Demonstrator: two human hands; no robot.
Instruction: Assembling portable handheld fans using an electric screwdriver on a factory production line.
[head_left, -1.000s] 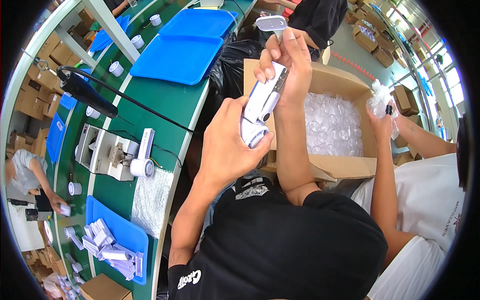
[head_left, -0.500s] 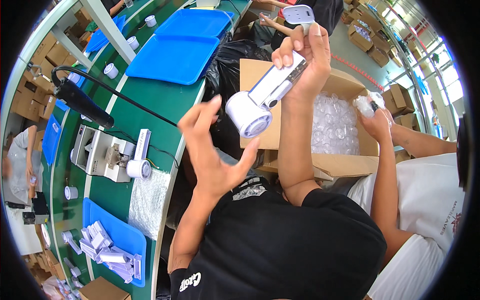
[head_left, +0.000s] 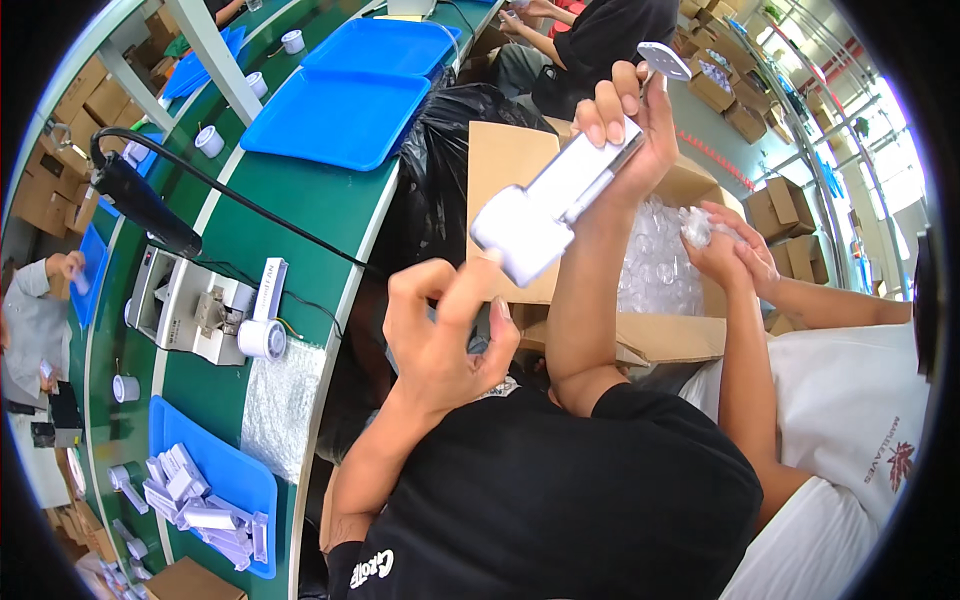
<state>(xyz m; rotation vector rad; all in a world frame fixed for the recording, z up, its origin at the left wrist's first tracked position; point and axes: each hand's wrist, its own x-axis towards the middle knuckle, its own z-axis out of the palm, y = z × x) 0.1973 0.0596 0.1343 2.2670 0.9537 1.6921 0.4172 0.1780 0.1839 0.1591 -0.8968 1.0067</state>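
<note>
My right hand (head_left: 645, 150) grips a white handheld fan (head_left: 555, 195) by its handle, raised with the round head tilted down to the left. Above those fingertips sticks out a small rounded white plate with holes (head_left: 664, 61); whether it joins the fan is hidden by the hand. Close below the fan head is my left hand (head_left: 445, 345), empty, its index finger extended and its thumb apart. That fingertip is at the head's lower edge; I cannot tell if it touches. A second fan unit with loose wires (head_left: 262, 338) lies beside a white bench device (head_left: 205, 310).
A blue tray (head_left: 262, 485) of white handle parts lies on the green bench (head_left: 222, 395); more blue trays (head_left: 345, 115) lie farther up. A black tool (head_left: 148, 205) hangs by its cable. A carton (head_left: 670, 335) of clear plastic pieces stands near a co-worker's hands (head_left: 725, 245).
The fan has moved slightly right and turned, its grille now out of sight. My left hand has moved right, its fingers more curled. The co-worker's two hands have come together.
</note>
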